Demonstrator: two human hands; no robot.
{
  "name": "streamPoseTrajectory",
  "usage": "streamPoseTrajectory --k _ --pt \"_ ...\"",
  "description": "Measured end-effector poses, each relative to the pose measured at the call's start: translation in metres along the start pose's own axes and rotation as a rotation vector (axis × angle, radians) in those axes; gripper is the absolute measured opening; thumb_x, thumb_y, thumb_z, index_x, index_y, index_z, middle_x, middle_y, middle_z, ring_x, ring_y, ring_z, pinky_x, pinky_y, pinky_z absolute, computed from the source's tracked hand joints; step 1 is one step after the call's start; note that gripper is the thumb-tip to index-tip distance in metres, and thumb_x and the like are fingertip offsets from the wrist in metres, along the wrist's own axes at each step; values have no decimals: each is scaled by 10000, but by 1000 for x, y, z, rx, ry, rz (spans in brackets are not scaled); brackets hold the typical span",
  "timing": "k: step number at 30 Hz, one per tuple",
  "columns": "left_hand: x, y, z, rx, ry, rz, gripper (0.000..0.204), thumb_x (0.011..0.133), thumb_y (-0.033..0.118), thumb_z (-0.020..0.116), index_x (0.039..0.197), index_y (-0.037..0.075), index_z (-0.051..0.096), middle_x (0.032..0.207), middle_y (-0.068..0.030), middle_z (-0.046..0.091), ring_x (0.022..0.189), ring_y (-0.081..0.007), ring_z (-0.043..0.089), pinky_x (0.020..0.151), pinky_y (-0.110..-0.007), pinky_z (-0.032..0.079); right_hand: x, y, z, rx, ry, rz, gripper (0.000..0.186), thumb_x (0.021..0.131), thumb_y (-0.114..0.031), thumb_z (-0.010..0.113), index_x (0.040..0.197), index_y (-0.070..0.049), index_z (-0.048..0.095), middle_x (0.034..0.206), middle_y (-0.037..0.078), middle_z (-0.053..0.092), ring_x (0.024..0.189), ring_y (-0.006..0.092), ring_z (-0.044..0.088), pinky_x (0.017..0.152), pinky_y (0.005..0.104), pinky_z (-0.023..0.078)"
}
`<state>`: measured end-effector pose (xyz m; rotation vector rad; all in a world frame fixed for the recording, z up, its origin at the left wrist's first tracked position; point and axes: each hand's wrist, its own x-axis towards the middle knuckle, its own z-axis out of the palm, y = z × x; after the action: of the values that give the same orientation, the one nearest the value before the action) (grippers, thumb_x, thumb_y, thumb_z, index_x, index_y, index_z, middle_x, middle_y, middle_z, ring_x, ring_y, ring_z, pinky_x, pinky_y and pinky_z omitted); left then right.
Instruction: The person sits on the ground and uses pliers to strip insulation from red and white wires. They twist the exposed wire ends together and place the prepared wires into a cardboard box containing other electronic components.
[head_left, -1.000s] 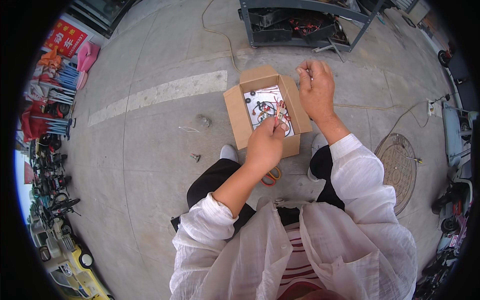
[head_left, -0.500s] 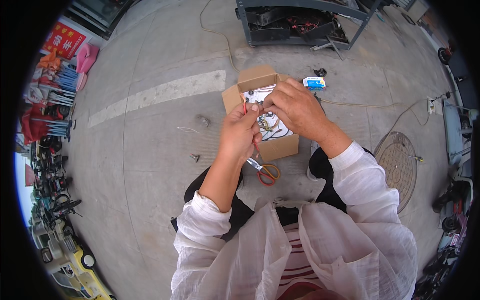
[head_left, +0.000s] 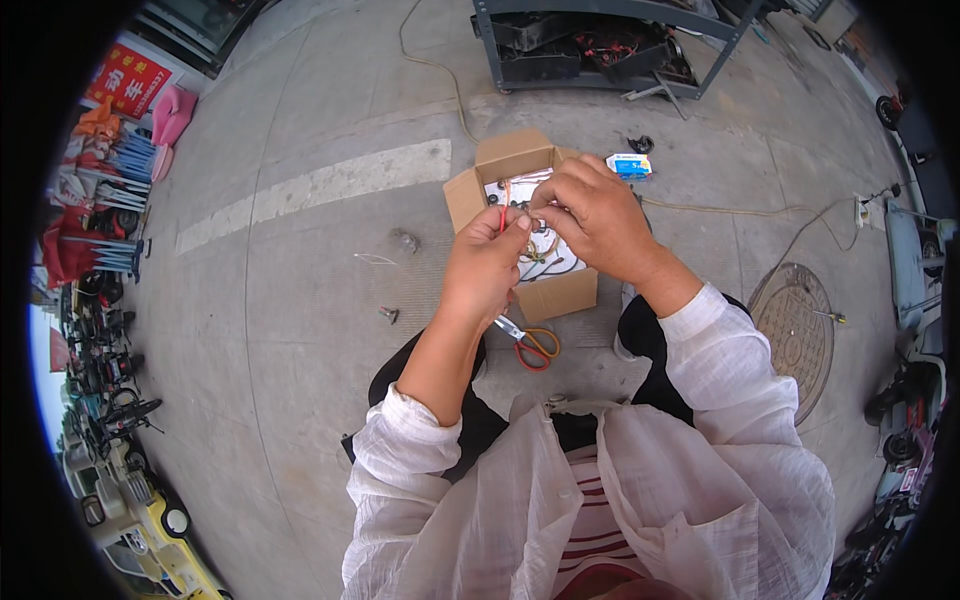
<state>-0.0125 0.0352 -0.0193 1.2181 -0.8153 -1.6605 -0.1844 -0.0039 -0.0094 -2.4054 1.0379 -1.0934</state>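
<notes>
My left hand [head_left: 483, 263] is closed on a thin red wire [head_left: 503, 218], held upright over an open cardboard box [head_left: 462, 198]. My right hand [head_left: 590, 220] pinches at the wire's end by my left thumb; what exactly its fingertips grip is too small to tell. Inside the box, tangled coloured wires and connectors [head_left: 543, 250] lie on white paper, along with small black round pieces. Scissors with red and orange handles [head_left: 537, 345] lie on the ground below my hands, between my feet.
A small blue-and-white package [head_left: 628, 166] lies beside the box. Behind stands a metal cart [head_left: 605, 55], near a cable [head_left: 455, 85]. A manhole cover [head_left: 789, 340] with a screwdriver is at right. Scooters, a yellow toy car [head_left: 150, 520] and folded items [head_left: 110, 180] line both sides.
Since a second ago both hands have come together over the box, my right one moving left and down to my left. The blue-and-white package, behind my right hand earlier, now shows.
</notes>
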Motion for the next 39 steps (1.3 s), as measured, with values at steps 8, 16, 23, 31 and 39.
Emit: streamPoseTrajectory --k 8,16,23,31,39 --pt "-5 -6 10 600 178 336 160 947 152 575 885 12 623 721 11 559 645 -68 454 584 -283 404 -1 -11 1 -4 87 11 323 794 -102 671 1117 -100 668 957 79 553 940 280 532 819 376 449" --pt "-5 -9 12 1007 309 619 92 870 93 594 855 3 582 791 -212 609 727 -398 598 633 -453 464 0 -15 0 8 112 75 253 811 -113 667 1062 -77 660 989 97 570 962 288 543 831 370 459" --pt "-6 -9 12 1045 266 568 97 871 104 593 849 10 584 780 -200 606 697 -376 599 625 -451 462 -1 -4 -1 401 -11 271 132 821 -37 619 952 -23 630 878 104 633 816 246 623 729 339 501" --pt "-1 -6 6 223 -222 -102 189 947 138 532 1048 -5 604 936 -3 589 884 -110 550 823 -278 450 -1 -6 3 559 19 253 145 813 -24 630 955 2 623 872 92 624 773 177 609 691 297 503" --pt "-4 3 17 178 -84 -55 285 967 111 459 1189 -36 560 1092 -47 606 1001 -112 554 904 -280 441 -4 -17 11 448 112 357 137 807 -91 706 902 -7 654 859 65 613 764 151 590 701 277 488"
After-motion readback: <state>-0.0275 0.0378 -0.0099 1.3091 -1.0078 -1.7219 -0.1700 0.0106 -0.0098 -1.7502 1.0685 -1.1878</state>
